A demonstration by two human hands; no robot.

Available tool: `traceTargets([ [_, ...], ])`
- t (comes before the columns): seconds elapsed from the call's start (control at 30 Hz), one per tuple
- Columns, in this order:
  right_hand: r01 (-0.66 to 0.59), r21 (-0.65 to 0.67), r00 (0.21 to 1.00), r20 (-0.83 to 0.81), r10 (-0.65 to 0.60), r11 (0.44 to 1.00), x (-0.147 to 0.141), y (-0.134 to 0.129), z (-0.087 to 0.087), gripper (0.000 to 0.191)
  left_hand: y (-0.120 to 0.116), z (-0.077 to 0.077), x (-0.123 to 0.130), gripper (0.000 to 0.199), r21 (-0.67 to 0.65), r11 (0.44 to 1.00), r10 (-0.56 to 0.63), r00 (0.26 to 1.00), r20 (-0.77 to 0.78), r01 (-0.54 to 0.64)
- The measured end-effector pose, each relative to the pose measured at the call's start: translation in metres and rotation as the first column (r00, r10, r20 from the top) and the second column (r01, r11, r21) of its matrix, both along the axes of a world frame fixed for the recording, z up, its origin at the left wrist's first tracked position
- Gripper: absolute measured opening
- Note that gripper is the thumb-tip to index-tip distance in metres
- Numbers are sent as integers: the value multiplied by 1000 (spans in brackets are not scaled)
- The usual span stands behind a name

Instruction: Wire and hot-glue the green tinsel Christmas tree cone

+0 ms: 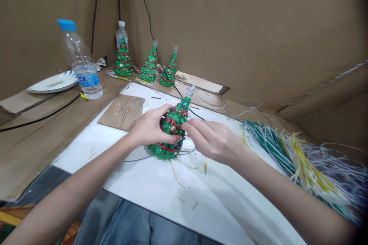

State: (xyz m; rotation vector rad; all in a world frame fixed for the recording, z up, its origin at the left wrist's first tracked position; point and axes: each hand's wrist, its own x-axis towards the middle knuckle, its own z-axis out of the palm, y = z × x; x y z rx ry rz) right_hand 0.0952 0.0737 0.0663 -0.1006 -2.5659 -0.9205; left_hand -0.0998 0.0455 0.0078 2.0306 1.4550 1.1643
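A small green beaded Christmas tree (168, 152) with red garland, gold beads and a clear star on top leans to the right on the white board (161, 195). My left hand (152, 124) wraps round its left side, thumb across the front. At its right side, the fingers of my right hand (211, 138) are pinched together against the beads; whatever lies between those fingertips is hidden. Thin yellow and clear strands trail from the tree's base.
Behind stand similar trees (148, 65) near a small bottle (122, 30). At left are a blue-capped water bottle (87, 78) and a white plate (51, 83). A scored cardboard piece (122, 111) lies on the board; bundled strands (301, 160) lie right. A black cable (148, 11) hangs down behind.
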Motion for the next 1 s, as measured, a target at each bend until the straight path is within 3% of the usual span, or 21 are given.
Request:
traceTargets([
  [0.1, -34, 7, 999, 43, 34, 999, 1, 3, 4, 32, 0, 1, 0, 62, -4, 1000, -12, 1000, 4, 12],
  [0.27, -3, -122, 999, 43, 9, 993, 5, 8, 2, 31, 0, 3, -1, 57, -12, 1000, -24, 1000, 1, 24],
  [0.37, -26, -202, 997, -74, 11, 979, 7, 7, -8, 19, -1, 3, -1, 58, -11, 1000, -28, 1000, 8, 28],
  [0.43, -55, -333, 968, -249, -32, 941, 5, 6, -18, 10, -1, 3, -1, 60, -12, 1000, -26, 1000, 14, 27],
  [0.5, -95, -527, 882, -438, -174, 845, 1, 4, -27, 13, 0, 1, -1, 63, -9, 1000, -20, 1000, 17, 20],
  [0.6, -191, -800, 752, -492, -439, 569, -7, 4, -39, 33, 0, -1, -1, 65, -2, 1000, -16, 1000, 22, 16],
  [0.7, -299, -926, 787, -376, -489, 230, -15, 7, -47, 42, 1, -1, -1, 62, 0, 1000, -31, 999, 32, 31],
  [0.77, -339, -938, 829, -334, -448, 71, -20, 9, -51, 40, 1, -1, -1, 62, 3, 999, -39, 998, 40, 39],
  [0.83, -360, -933, 846, -316, -430, -23, -23, 10, -55, 41, 2, -1, -1, 62, 7, 999, -41, 998, 47, 41],
  [0.9, -375, -924, 845, -307, -439, -75, -26, 11, -59, 43, 1, 0, -1, 62, 13, 999, -42, 998, 53, 41],
  [1.0, -401, -913, 831, -327, -450, -77, -29, 13, -66, 43, 1, 1, -1, 59, 16, 999, -46, 997, 61, 45],
])
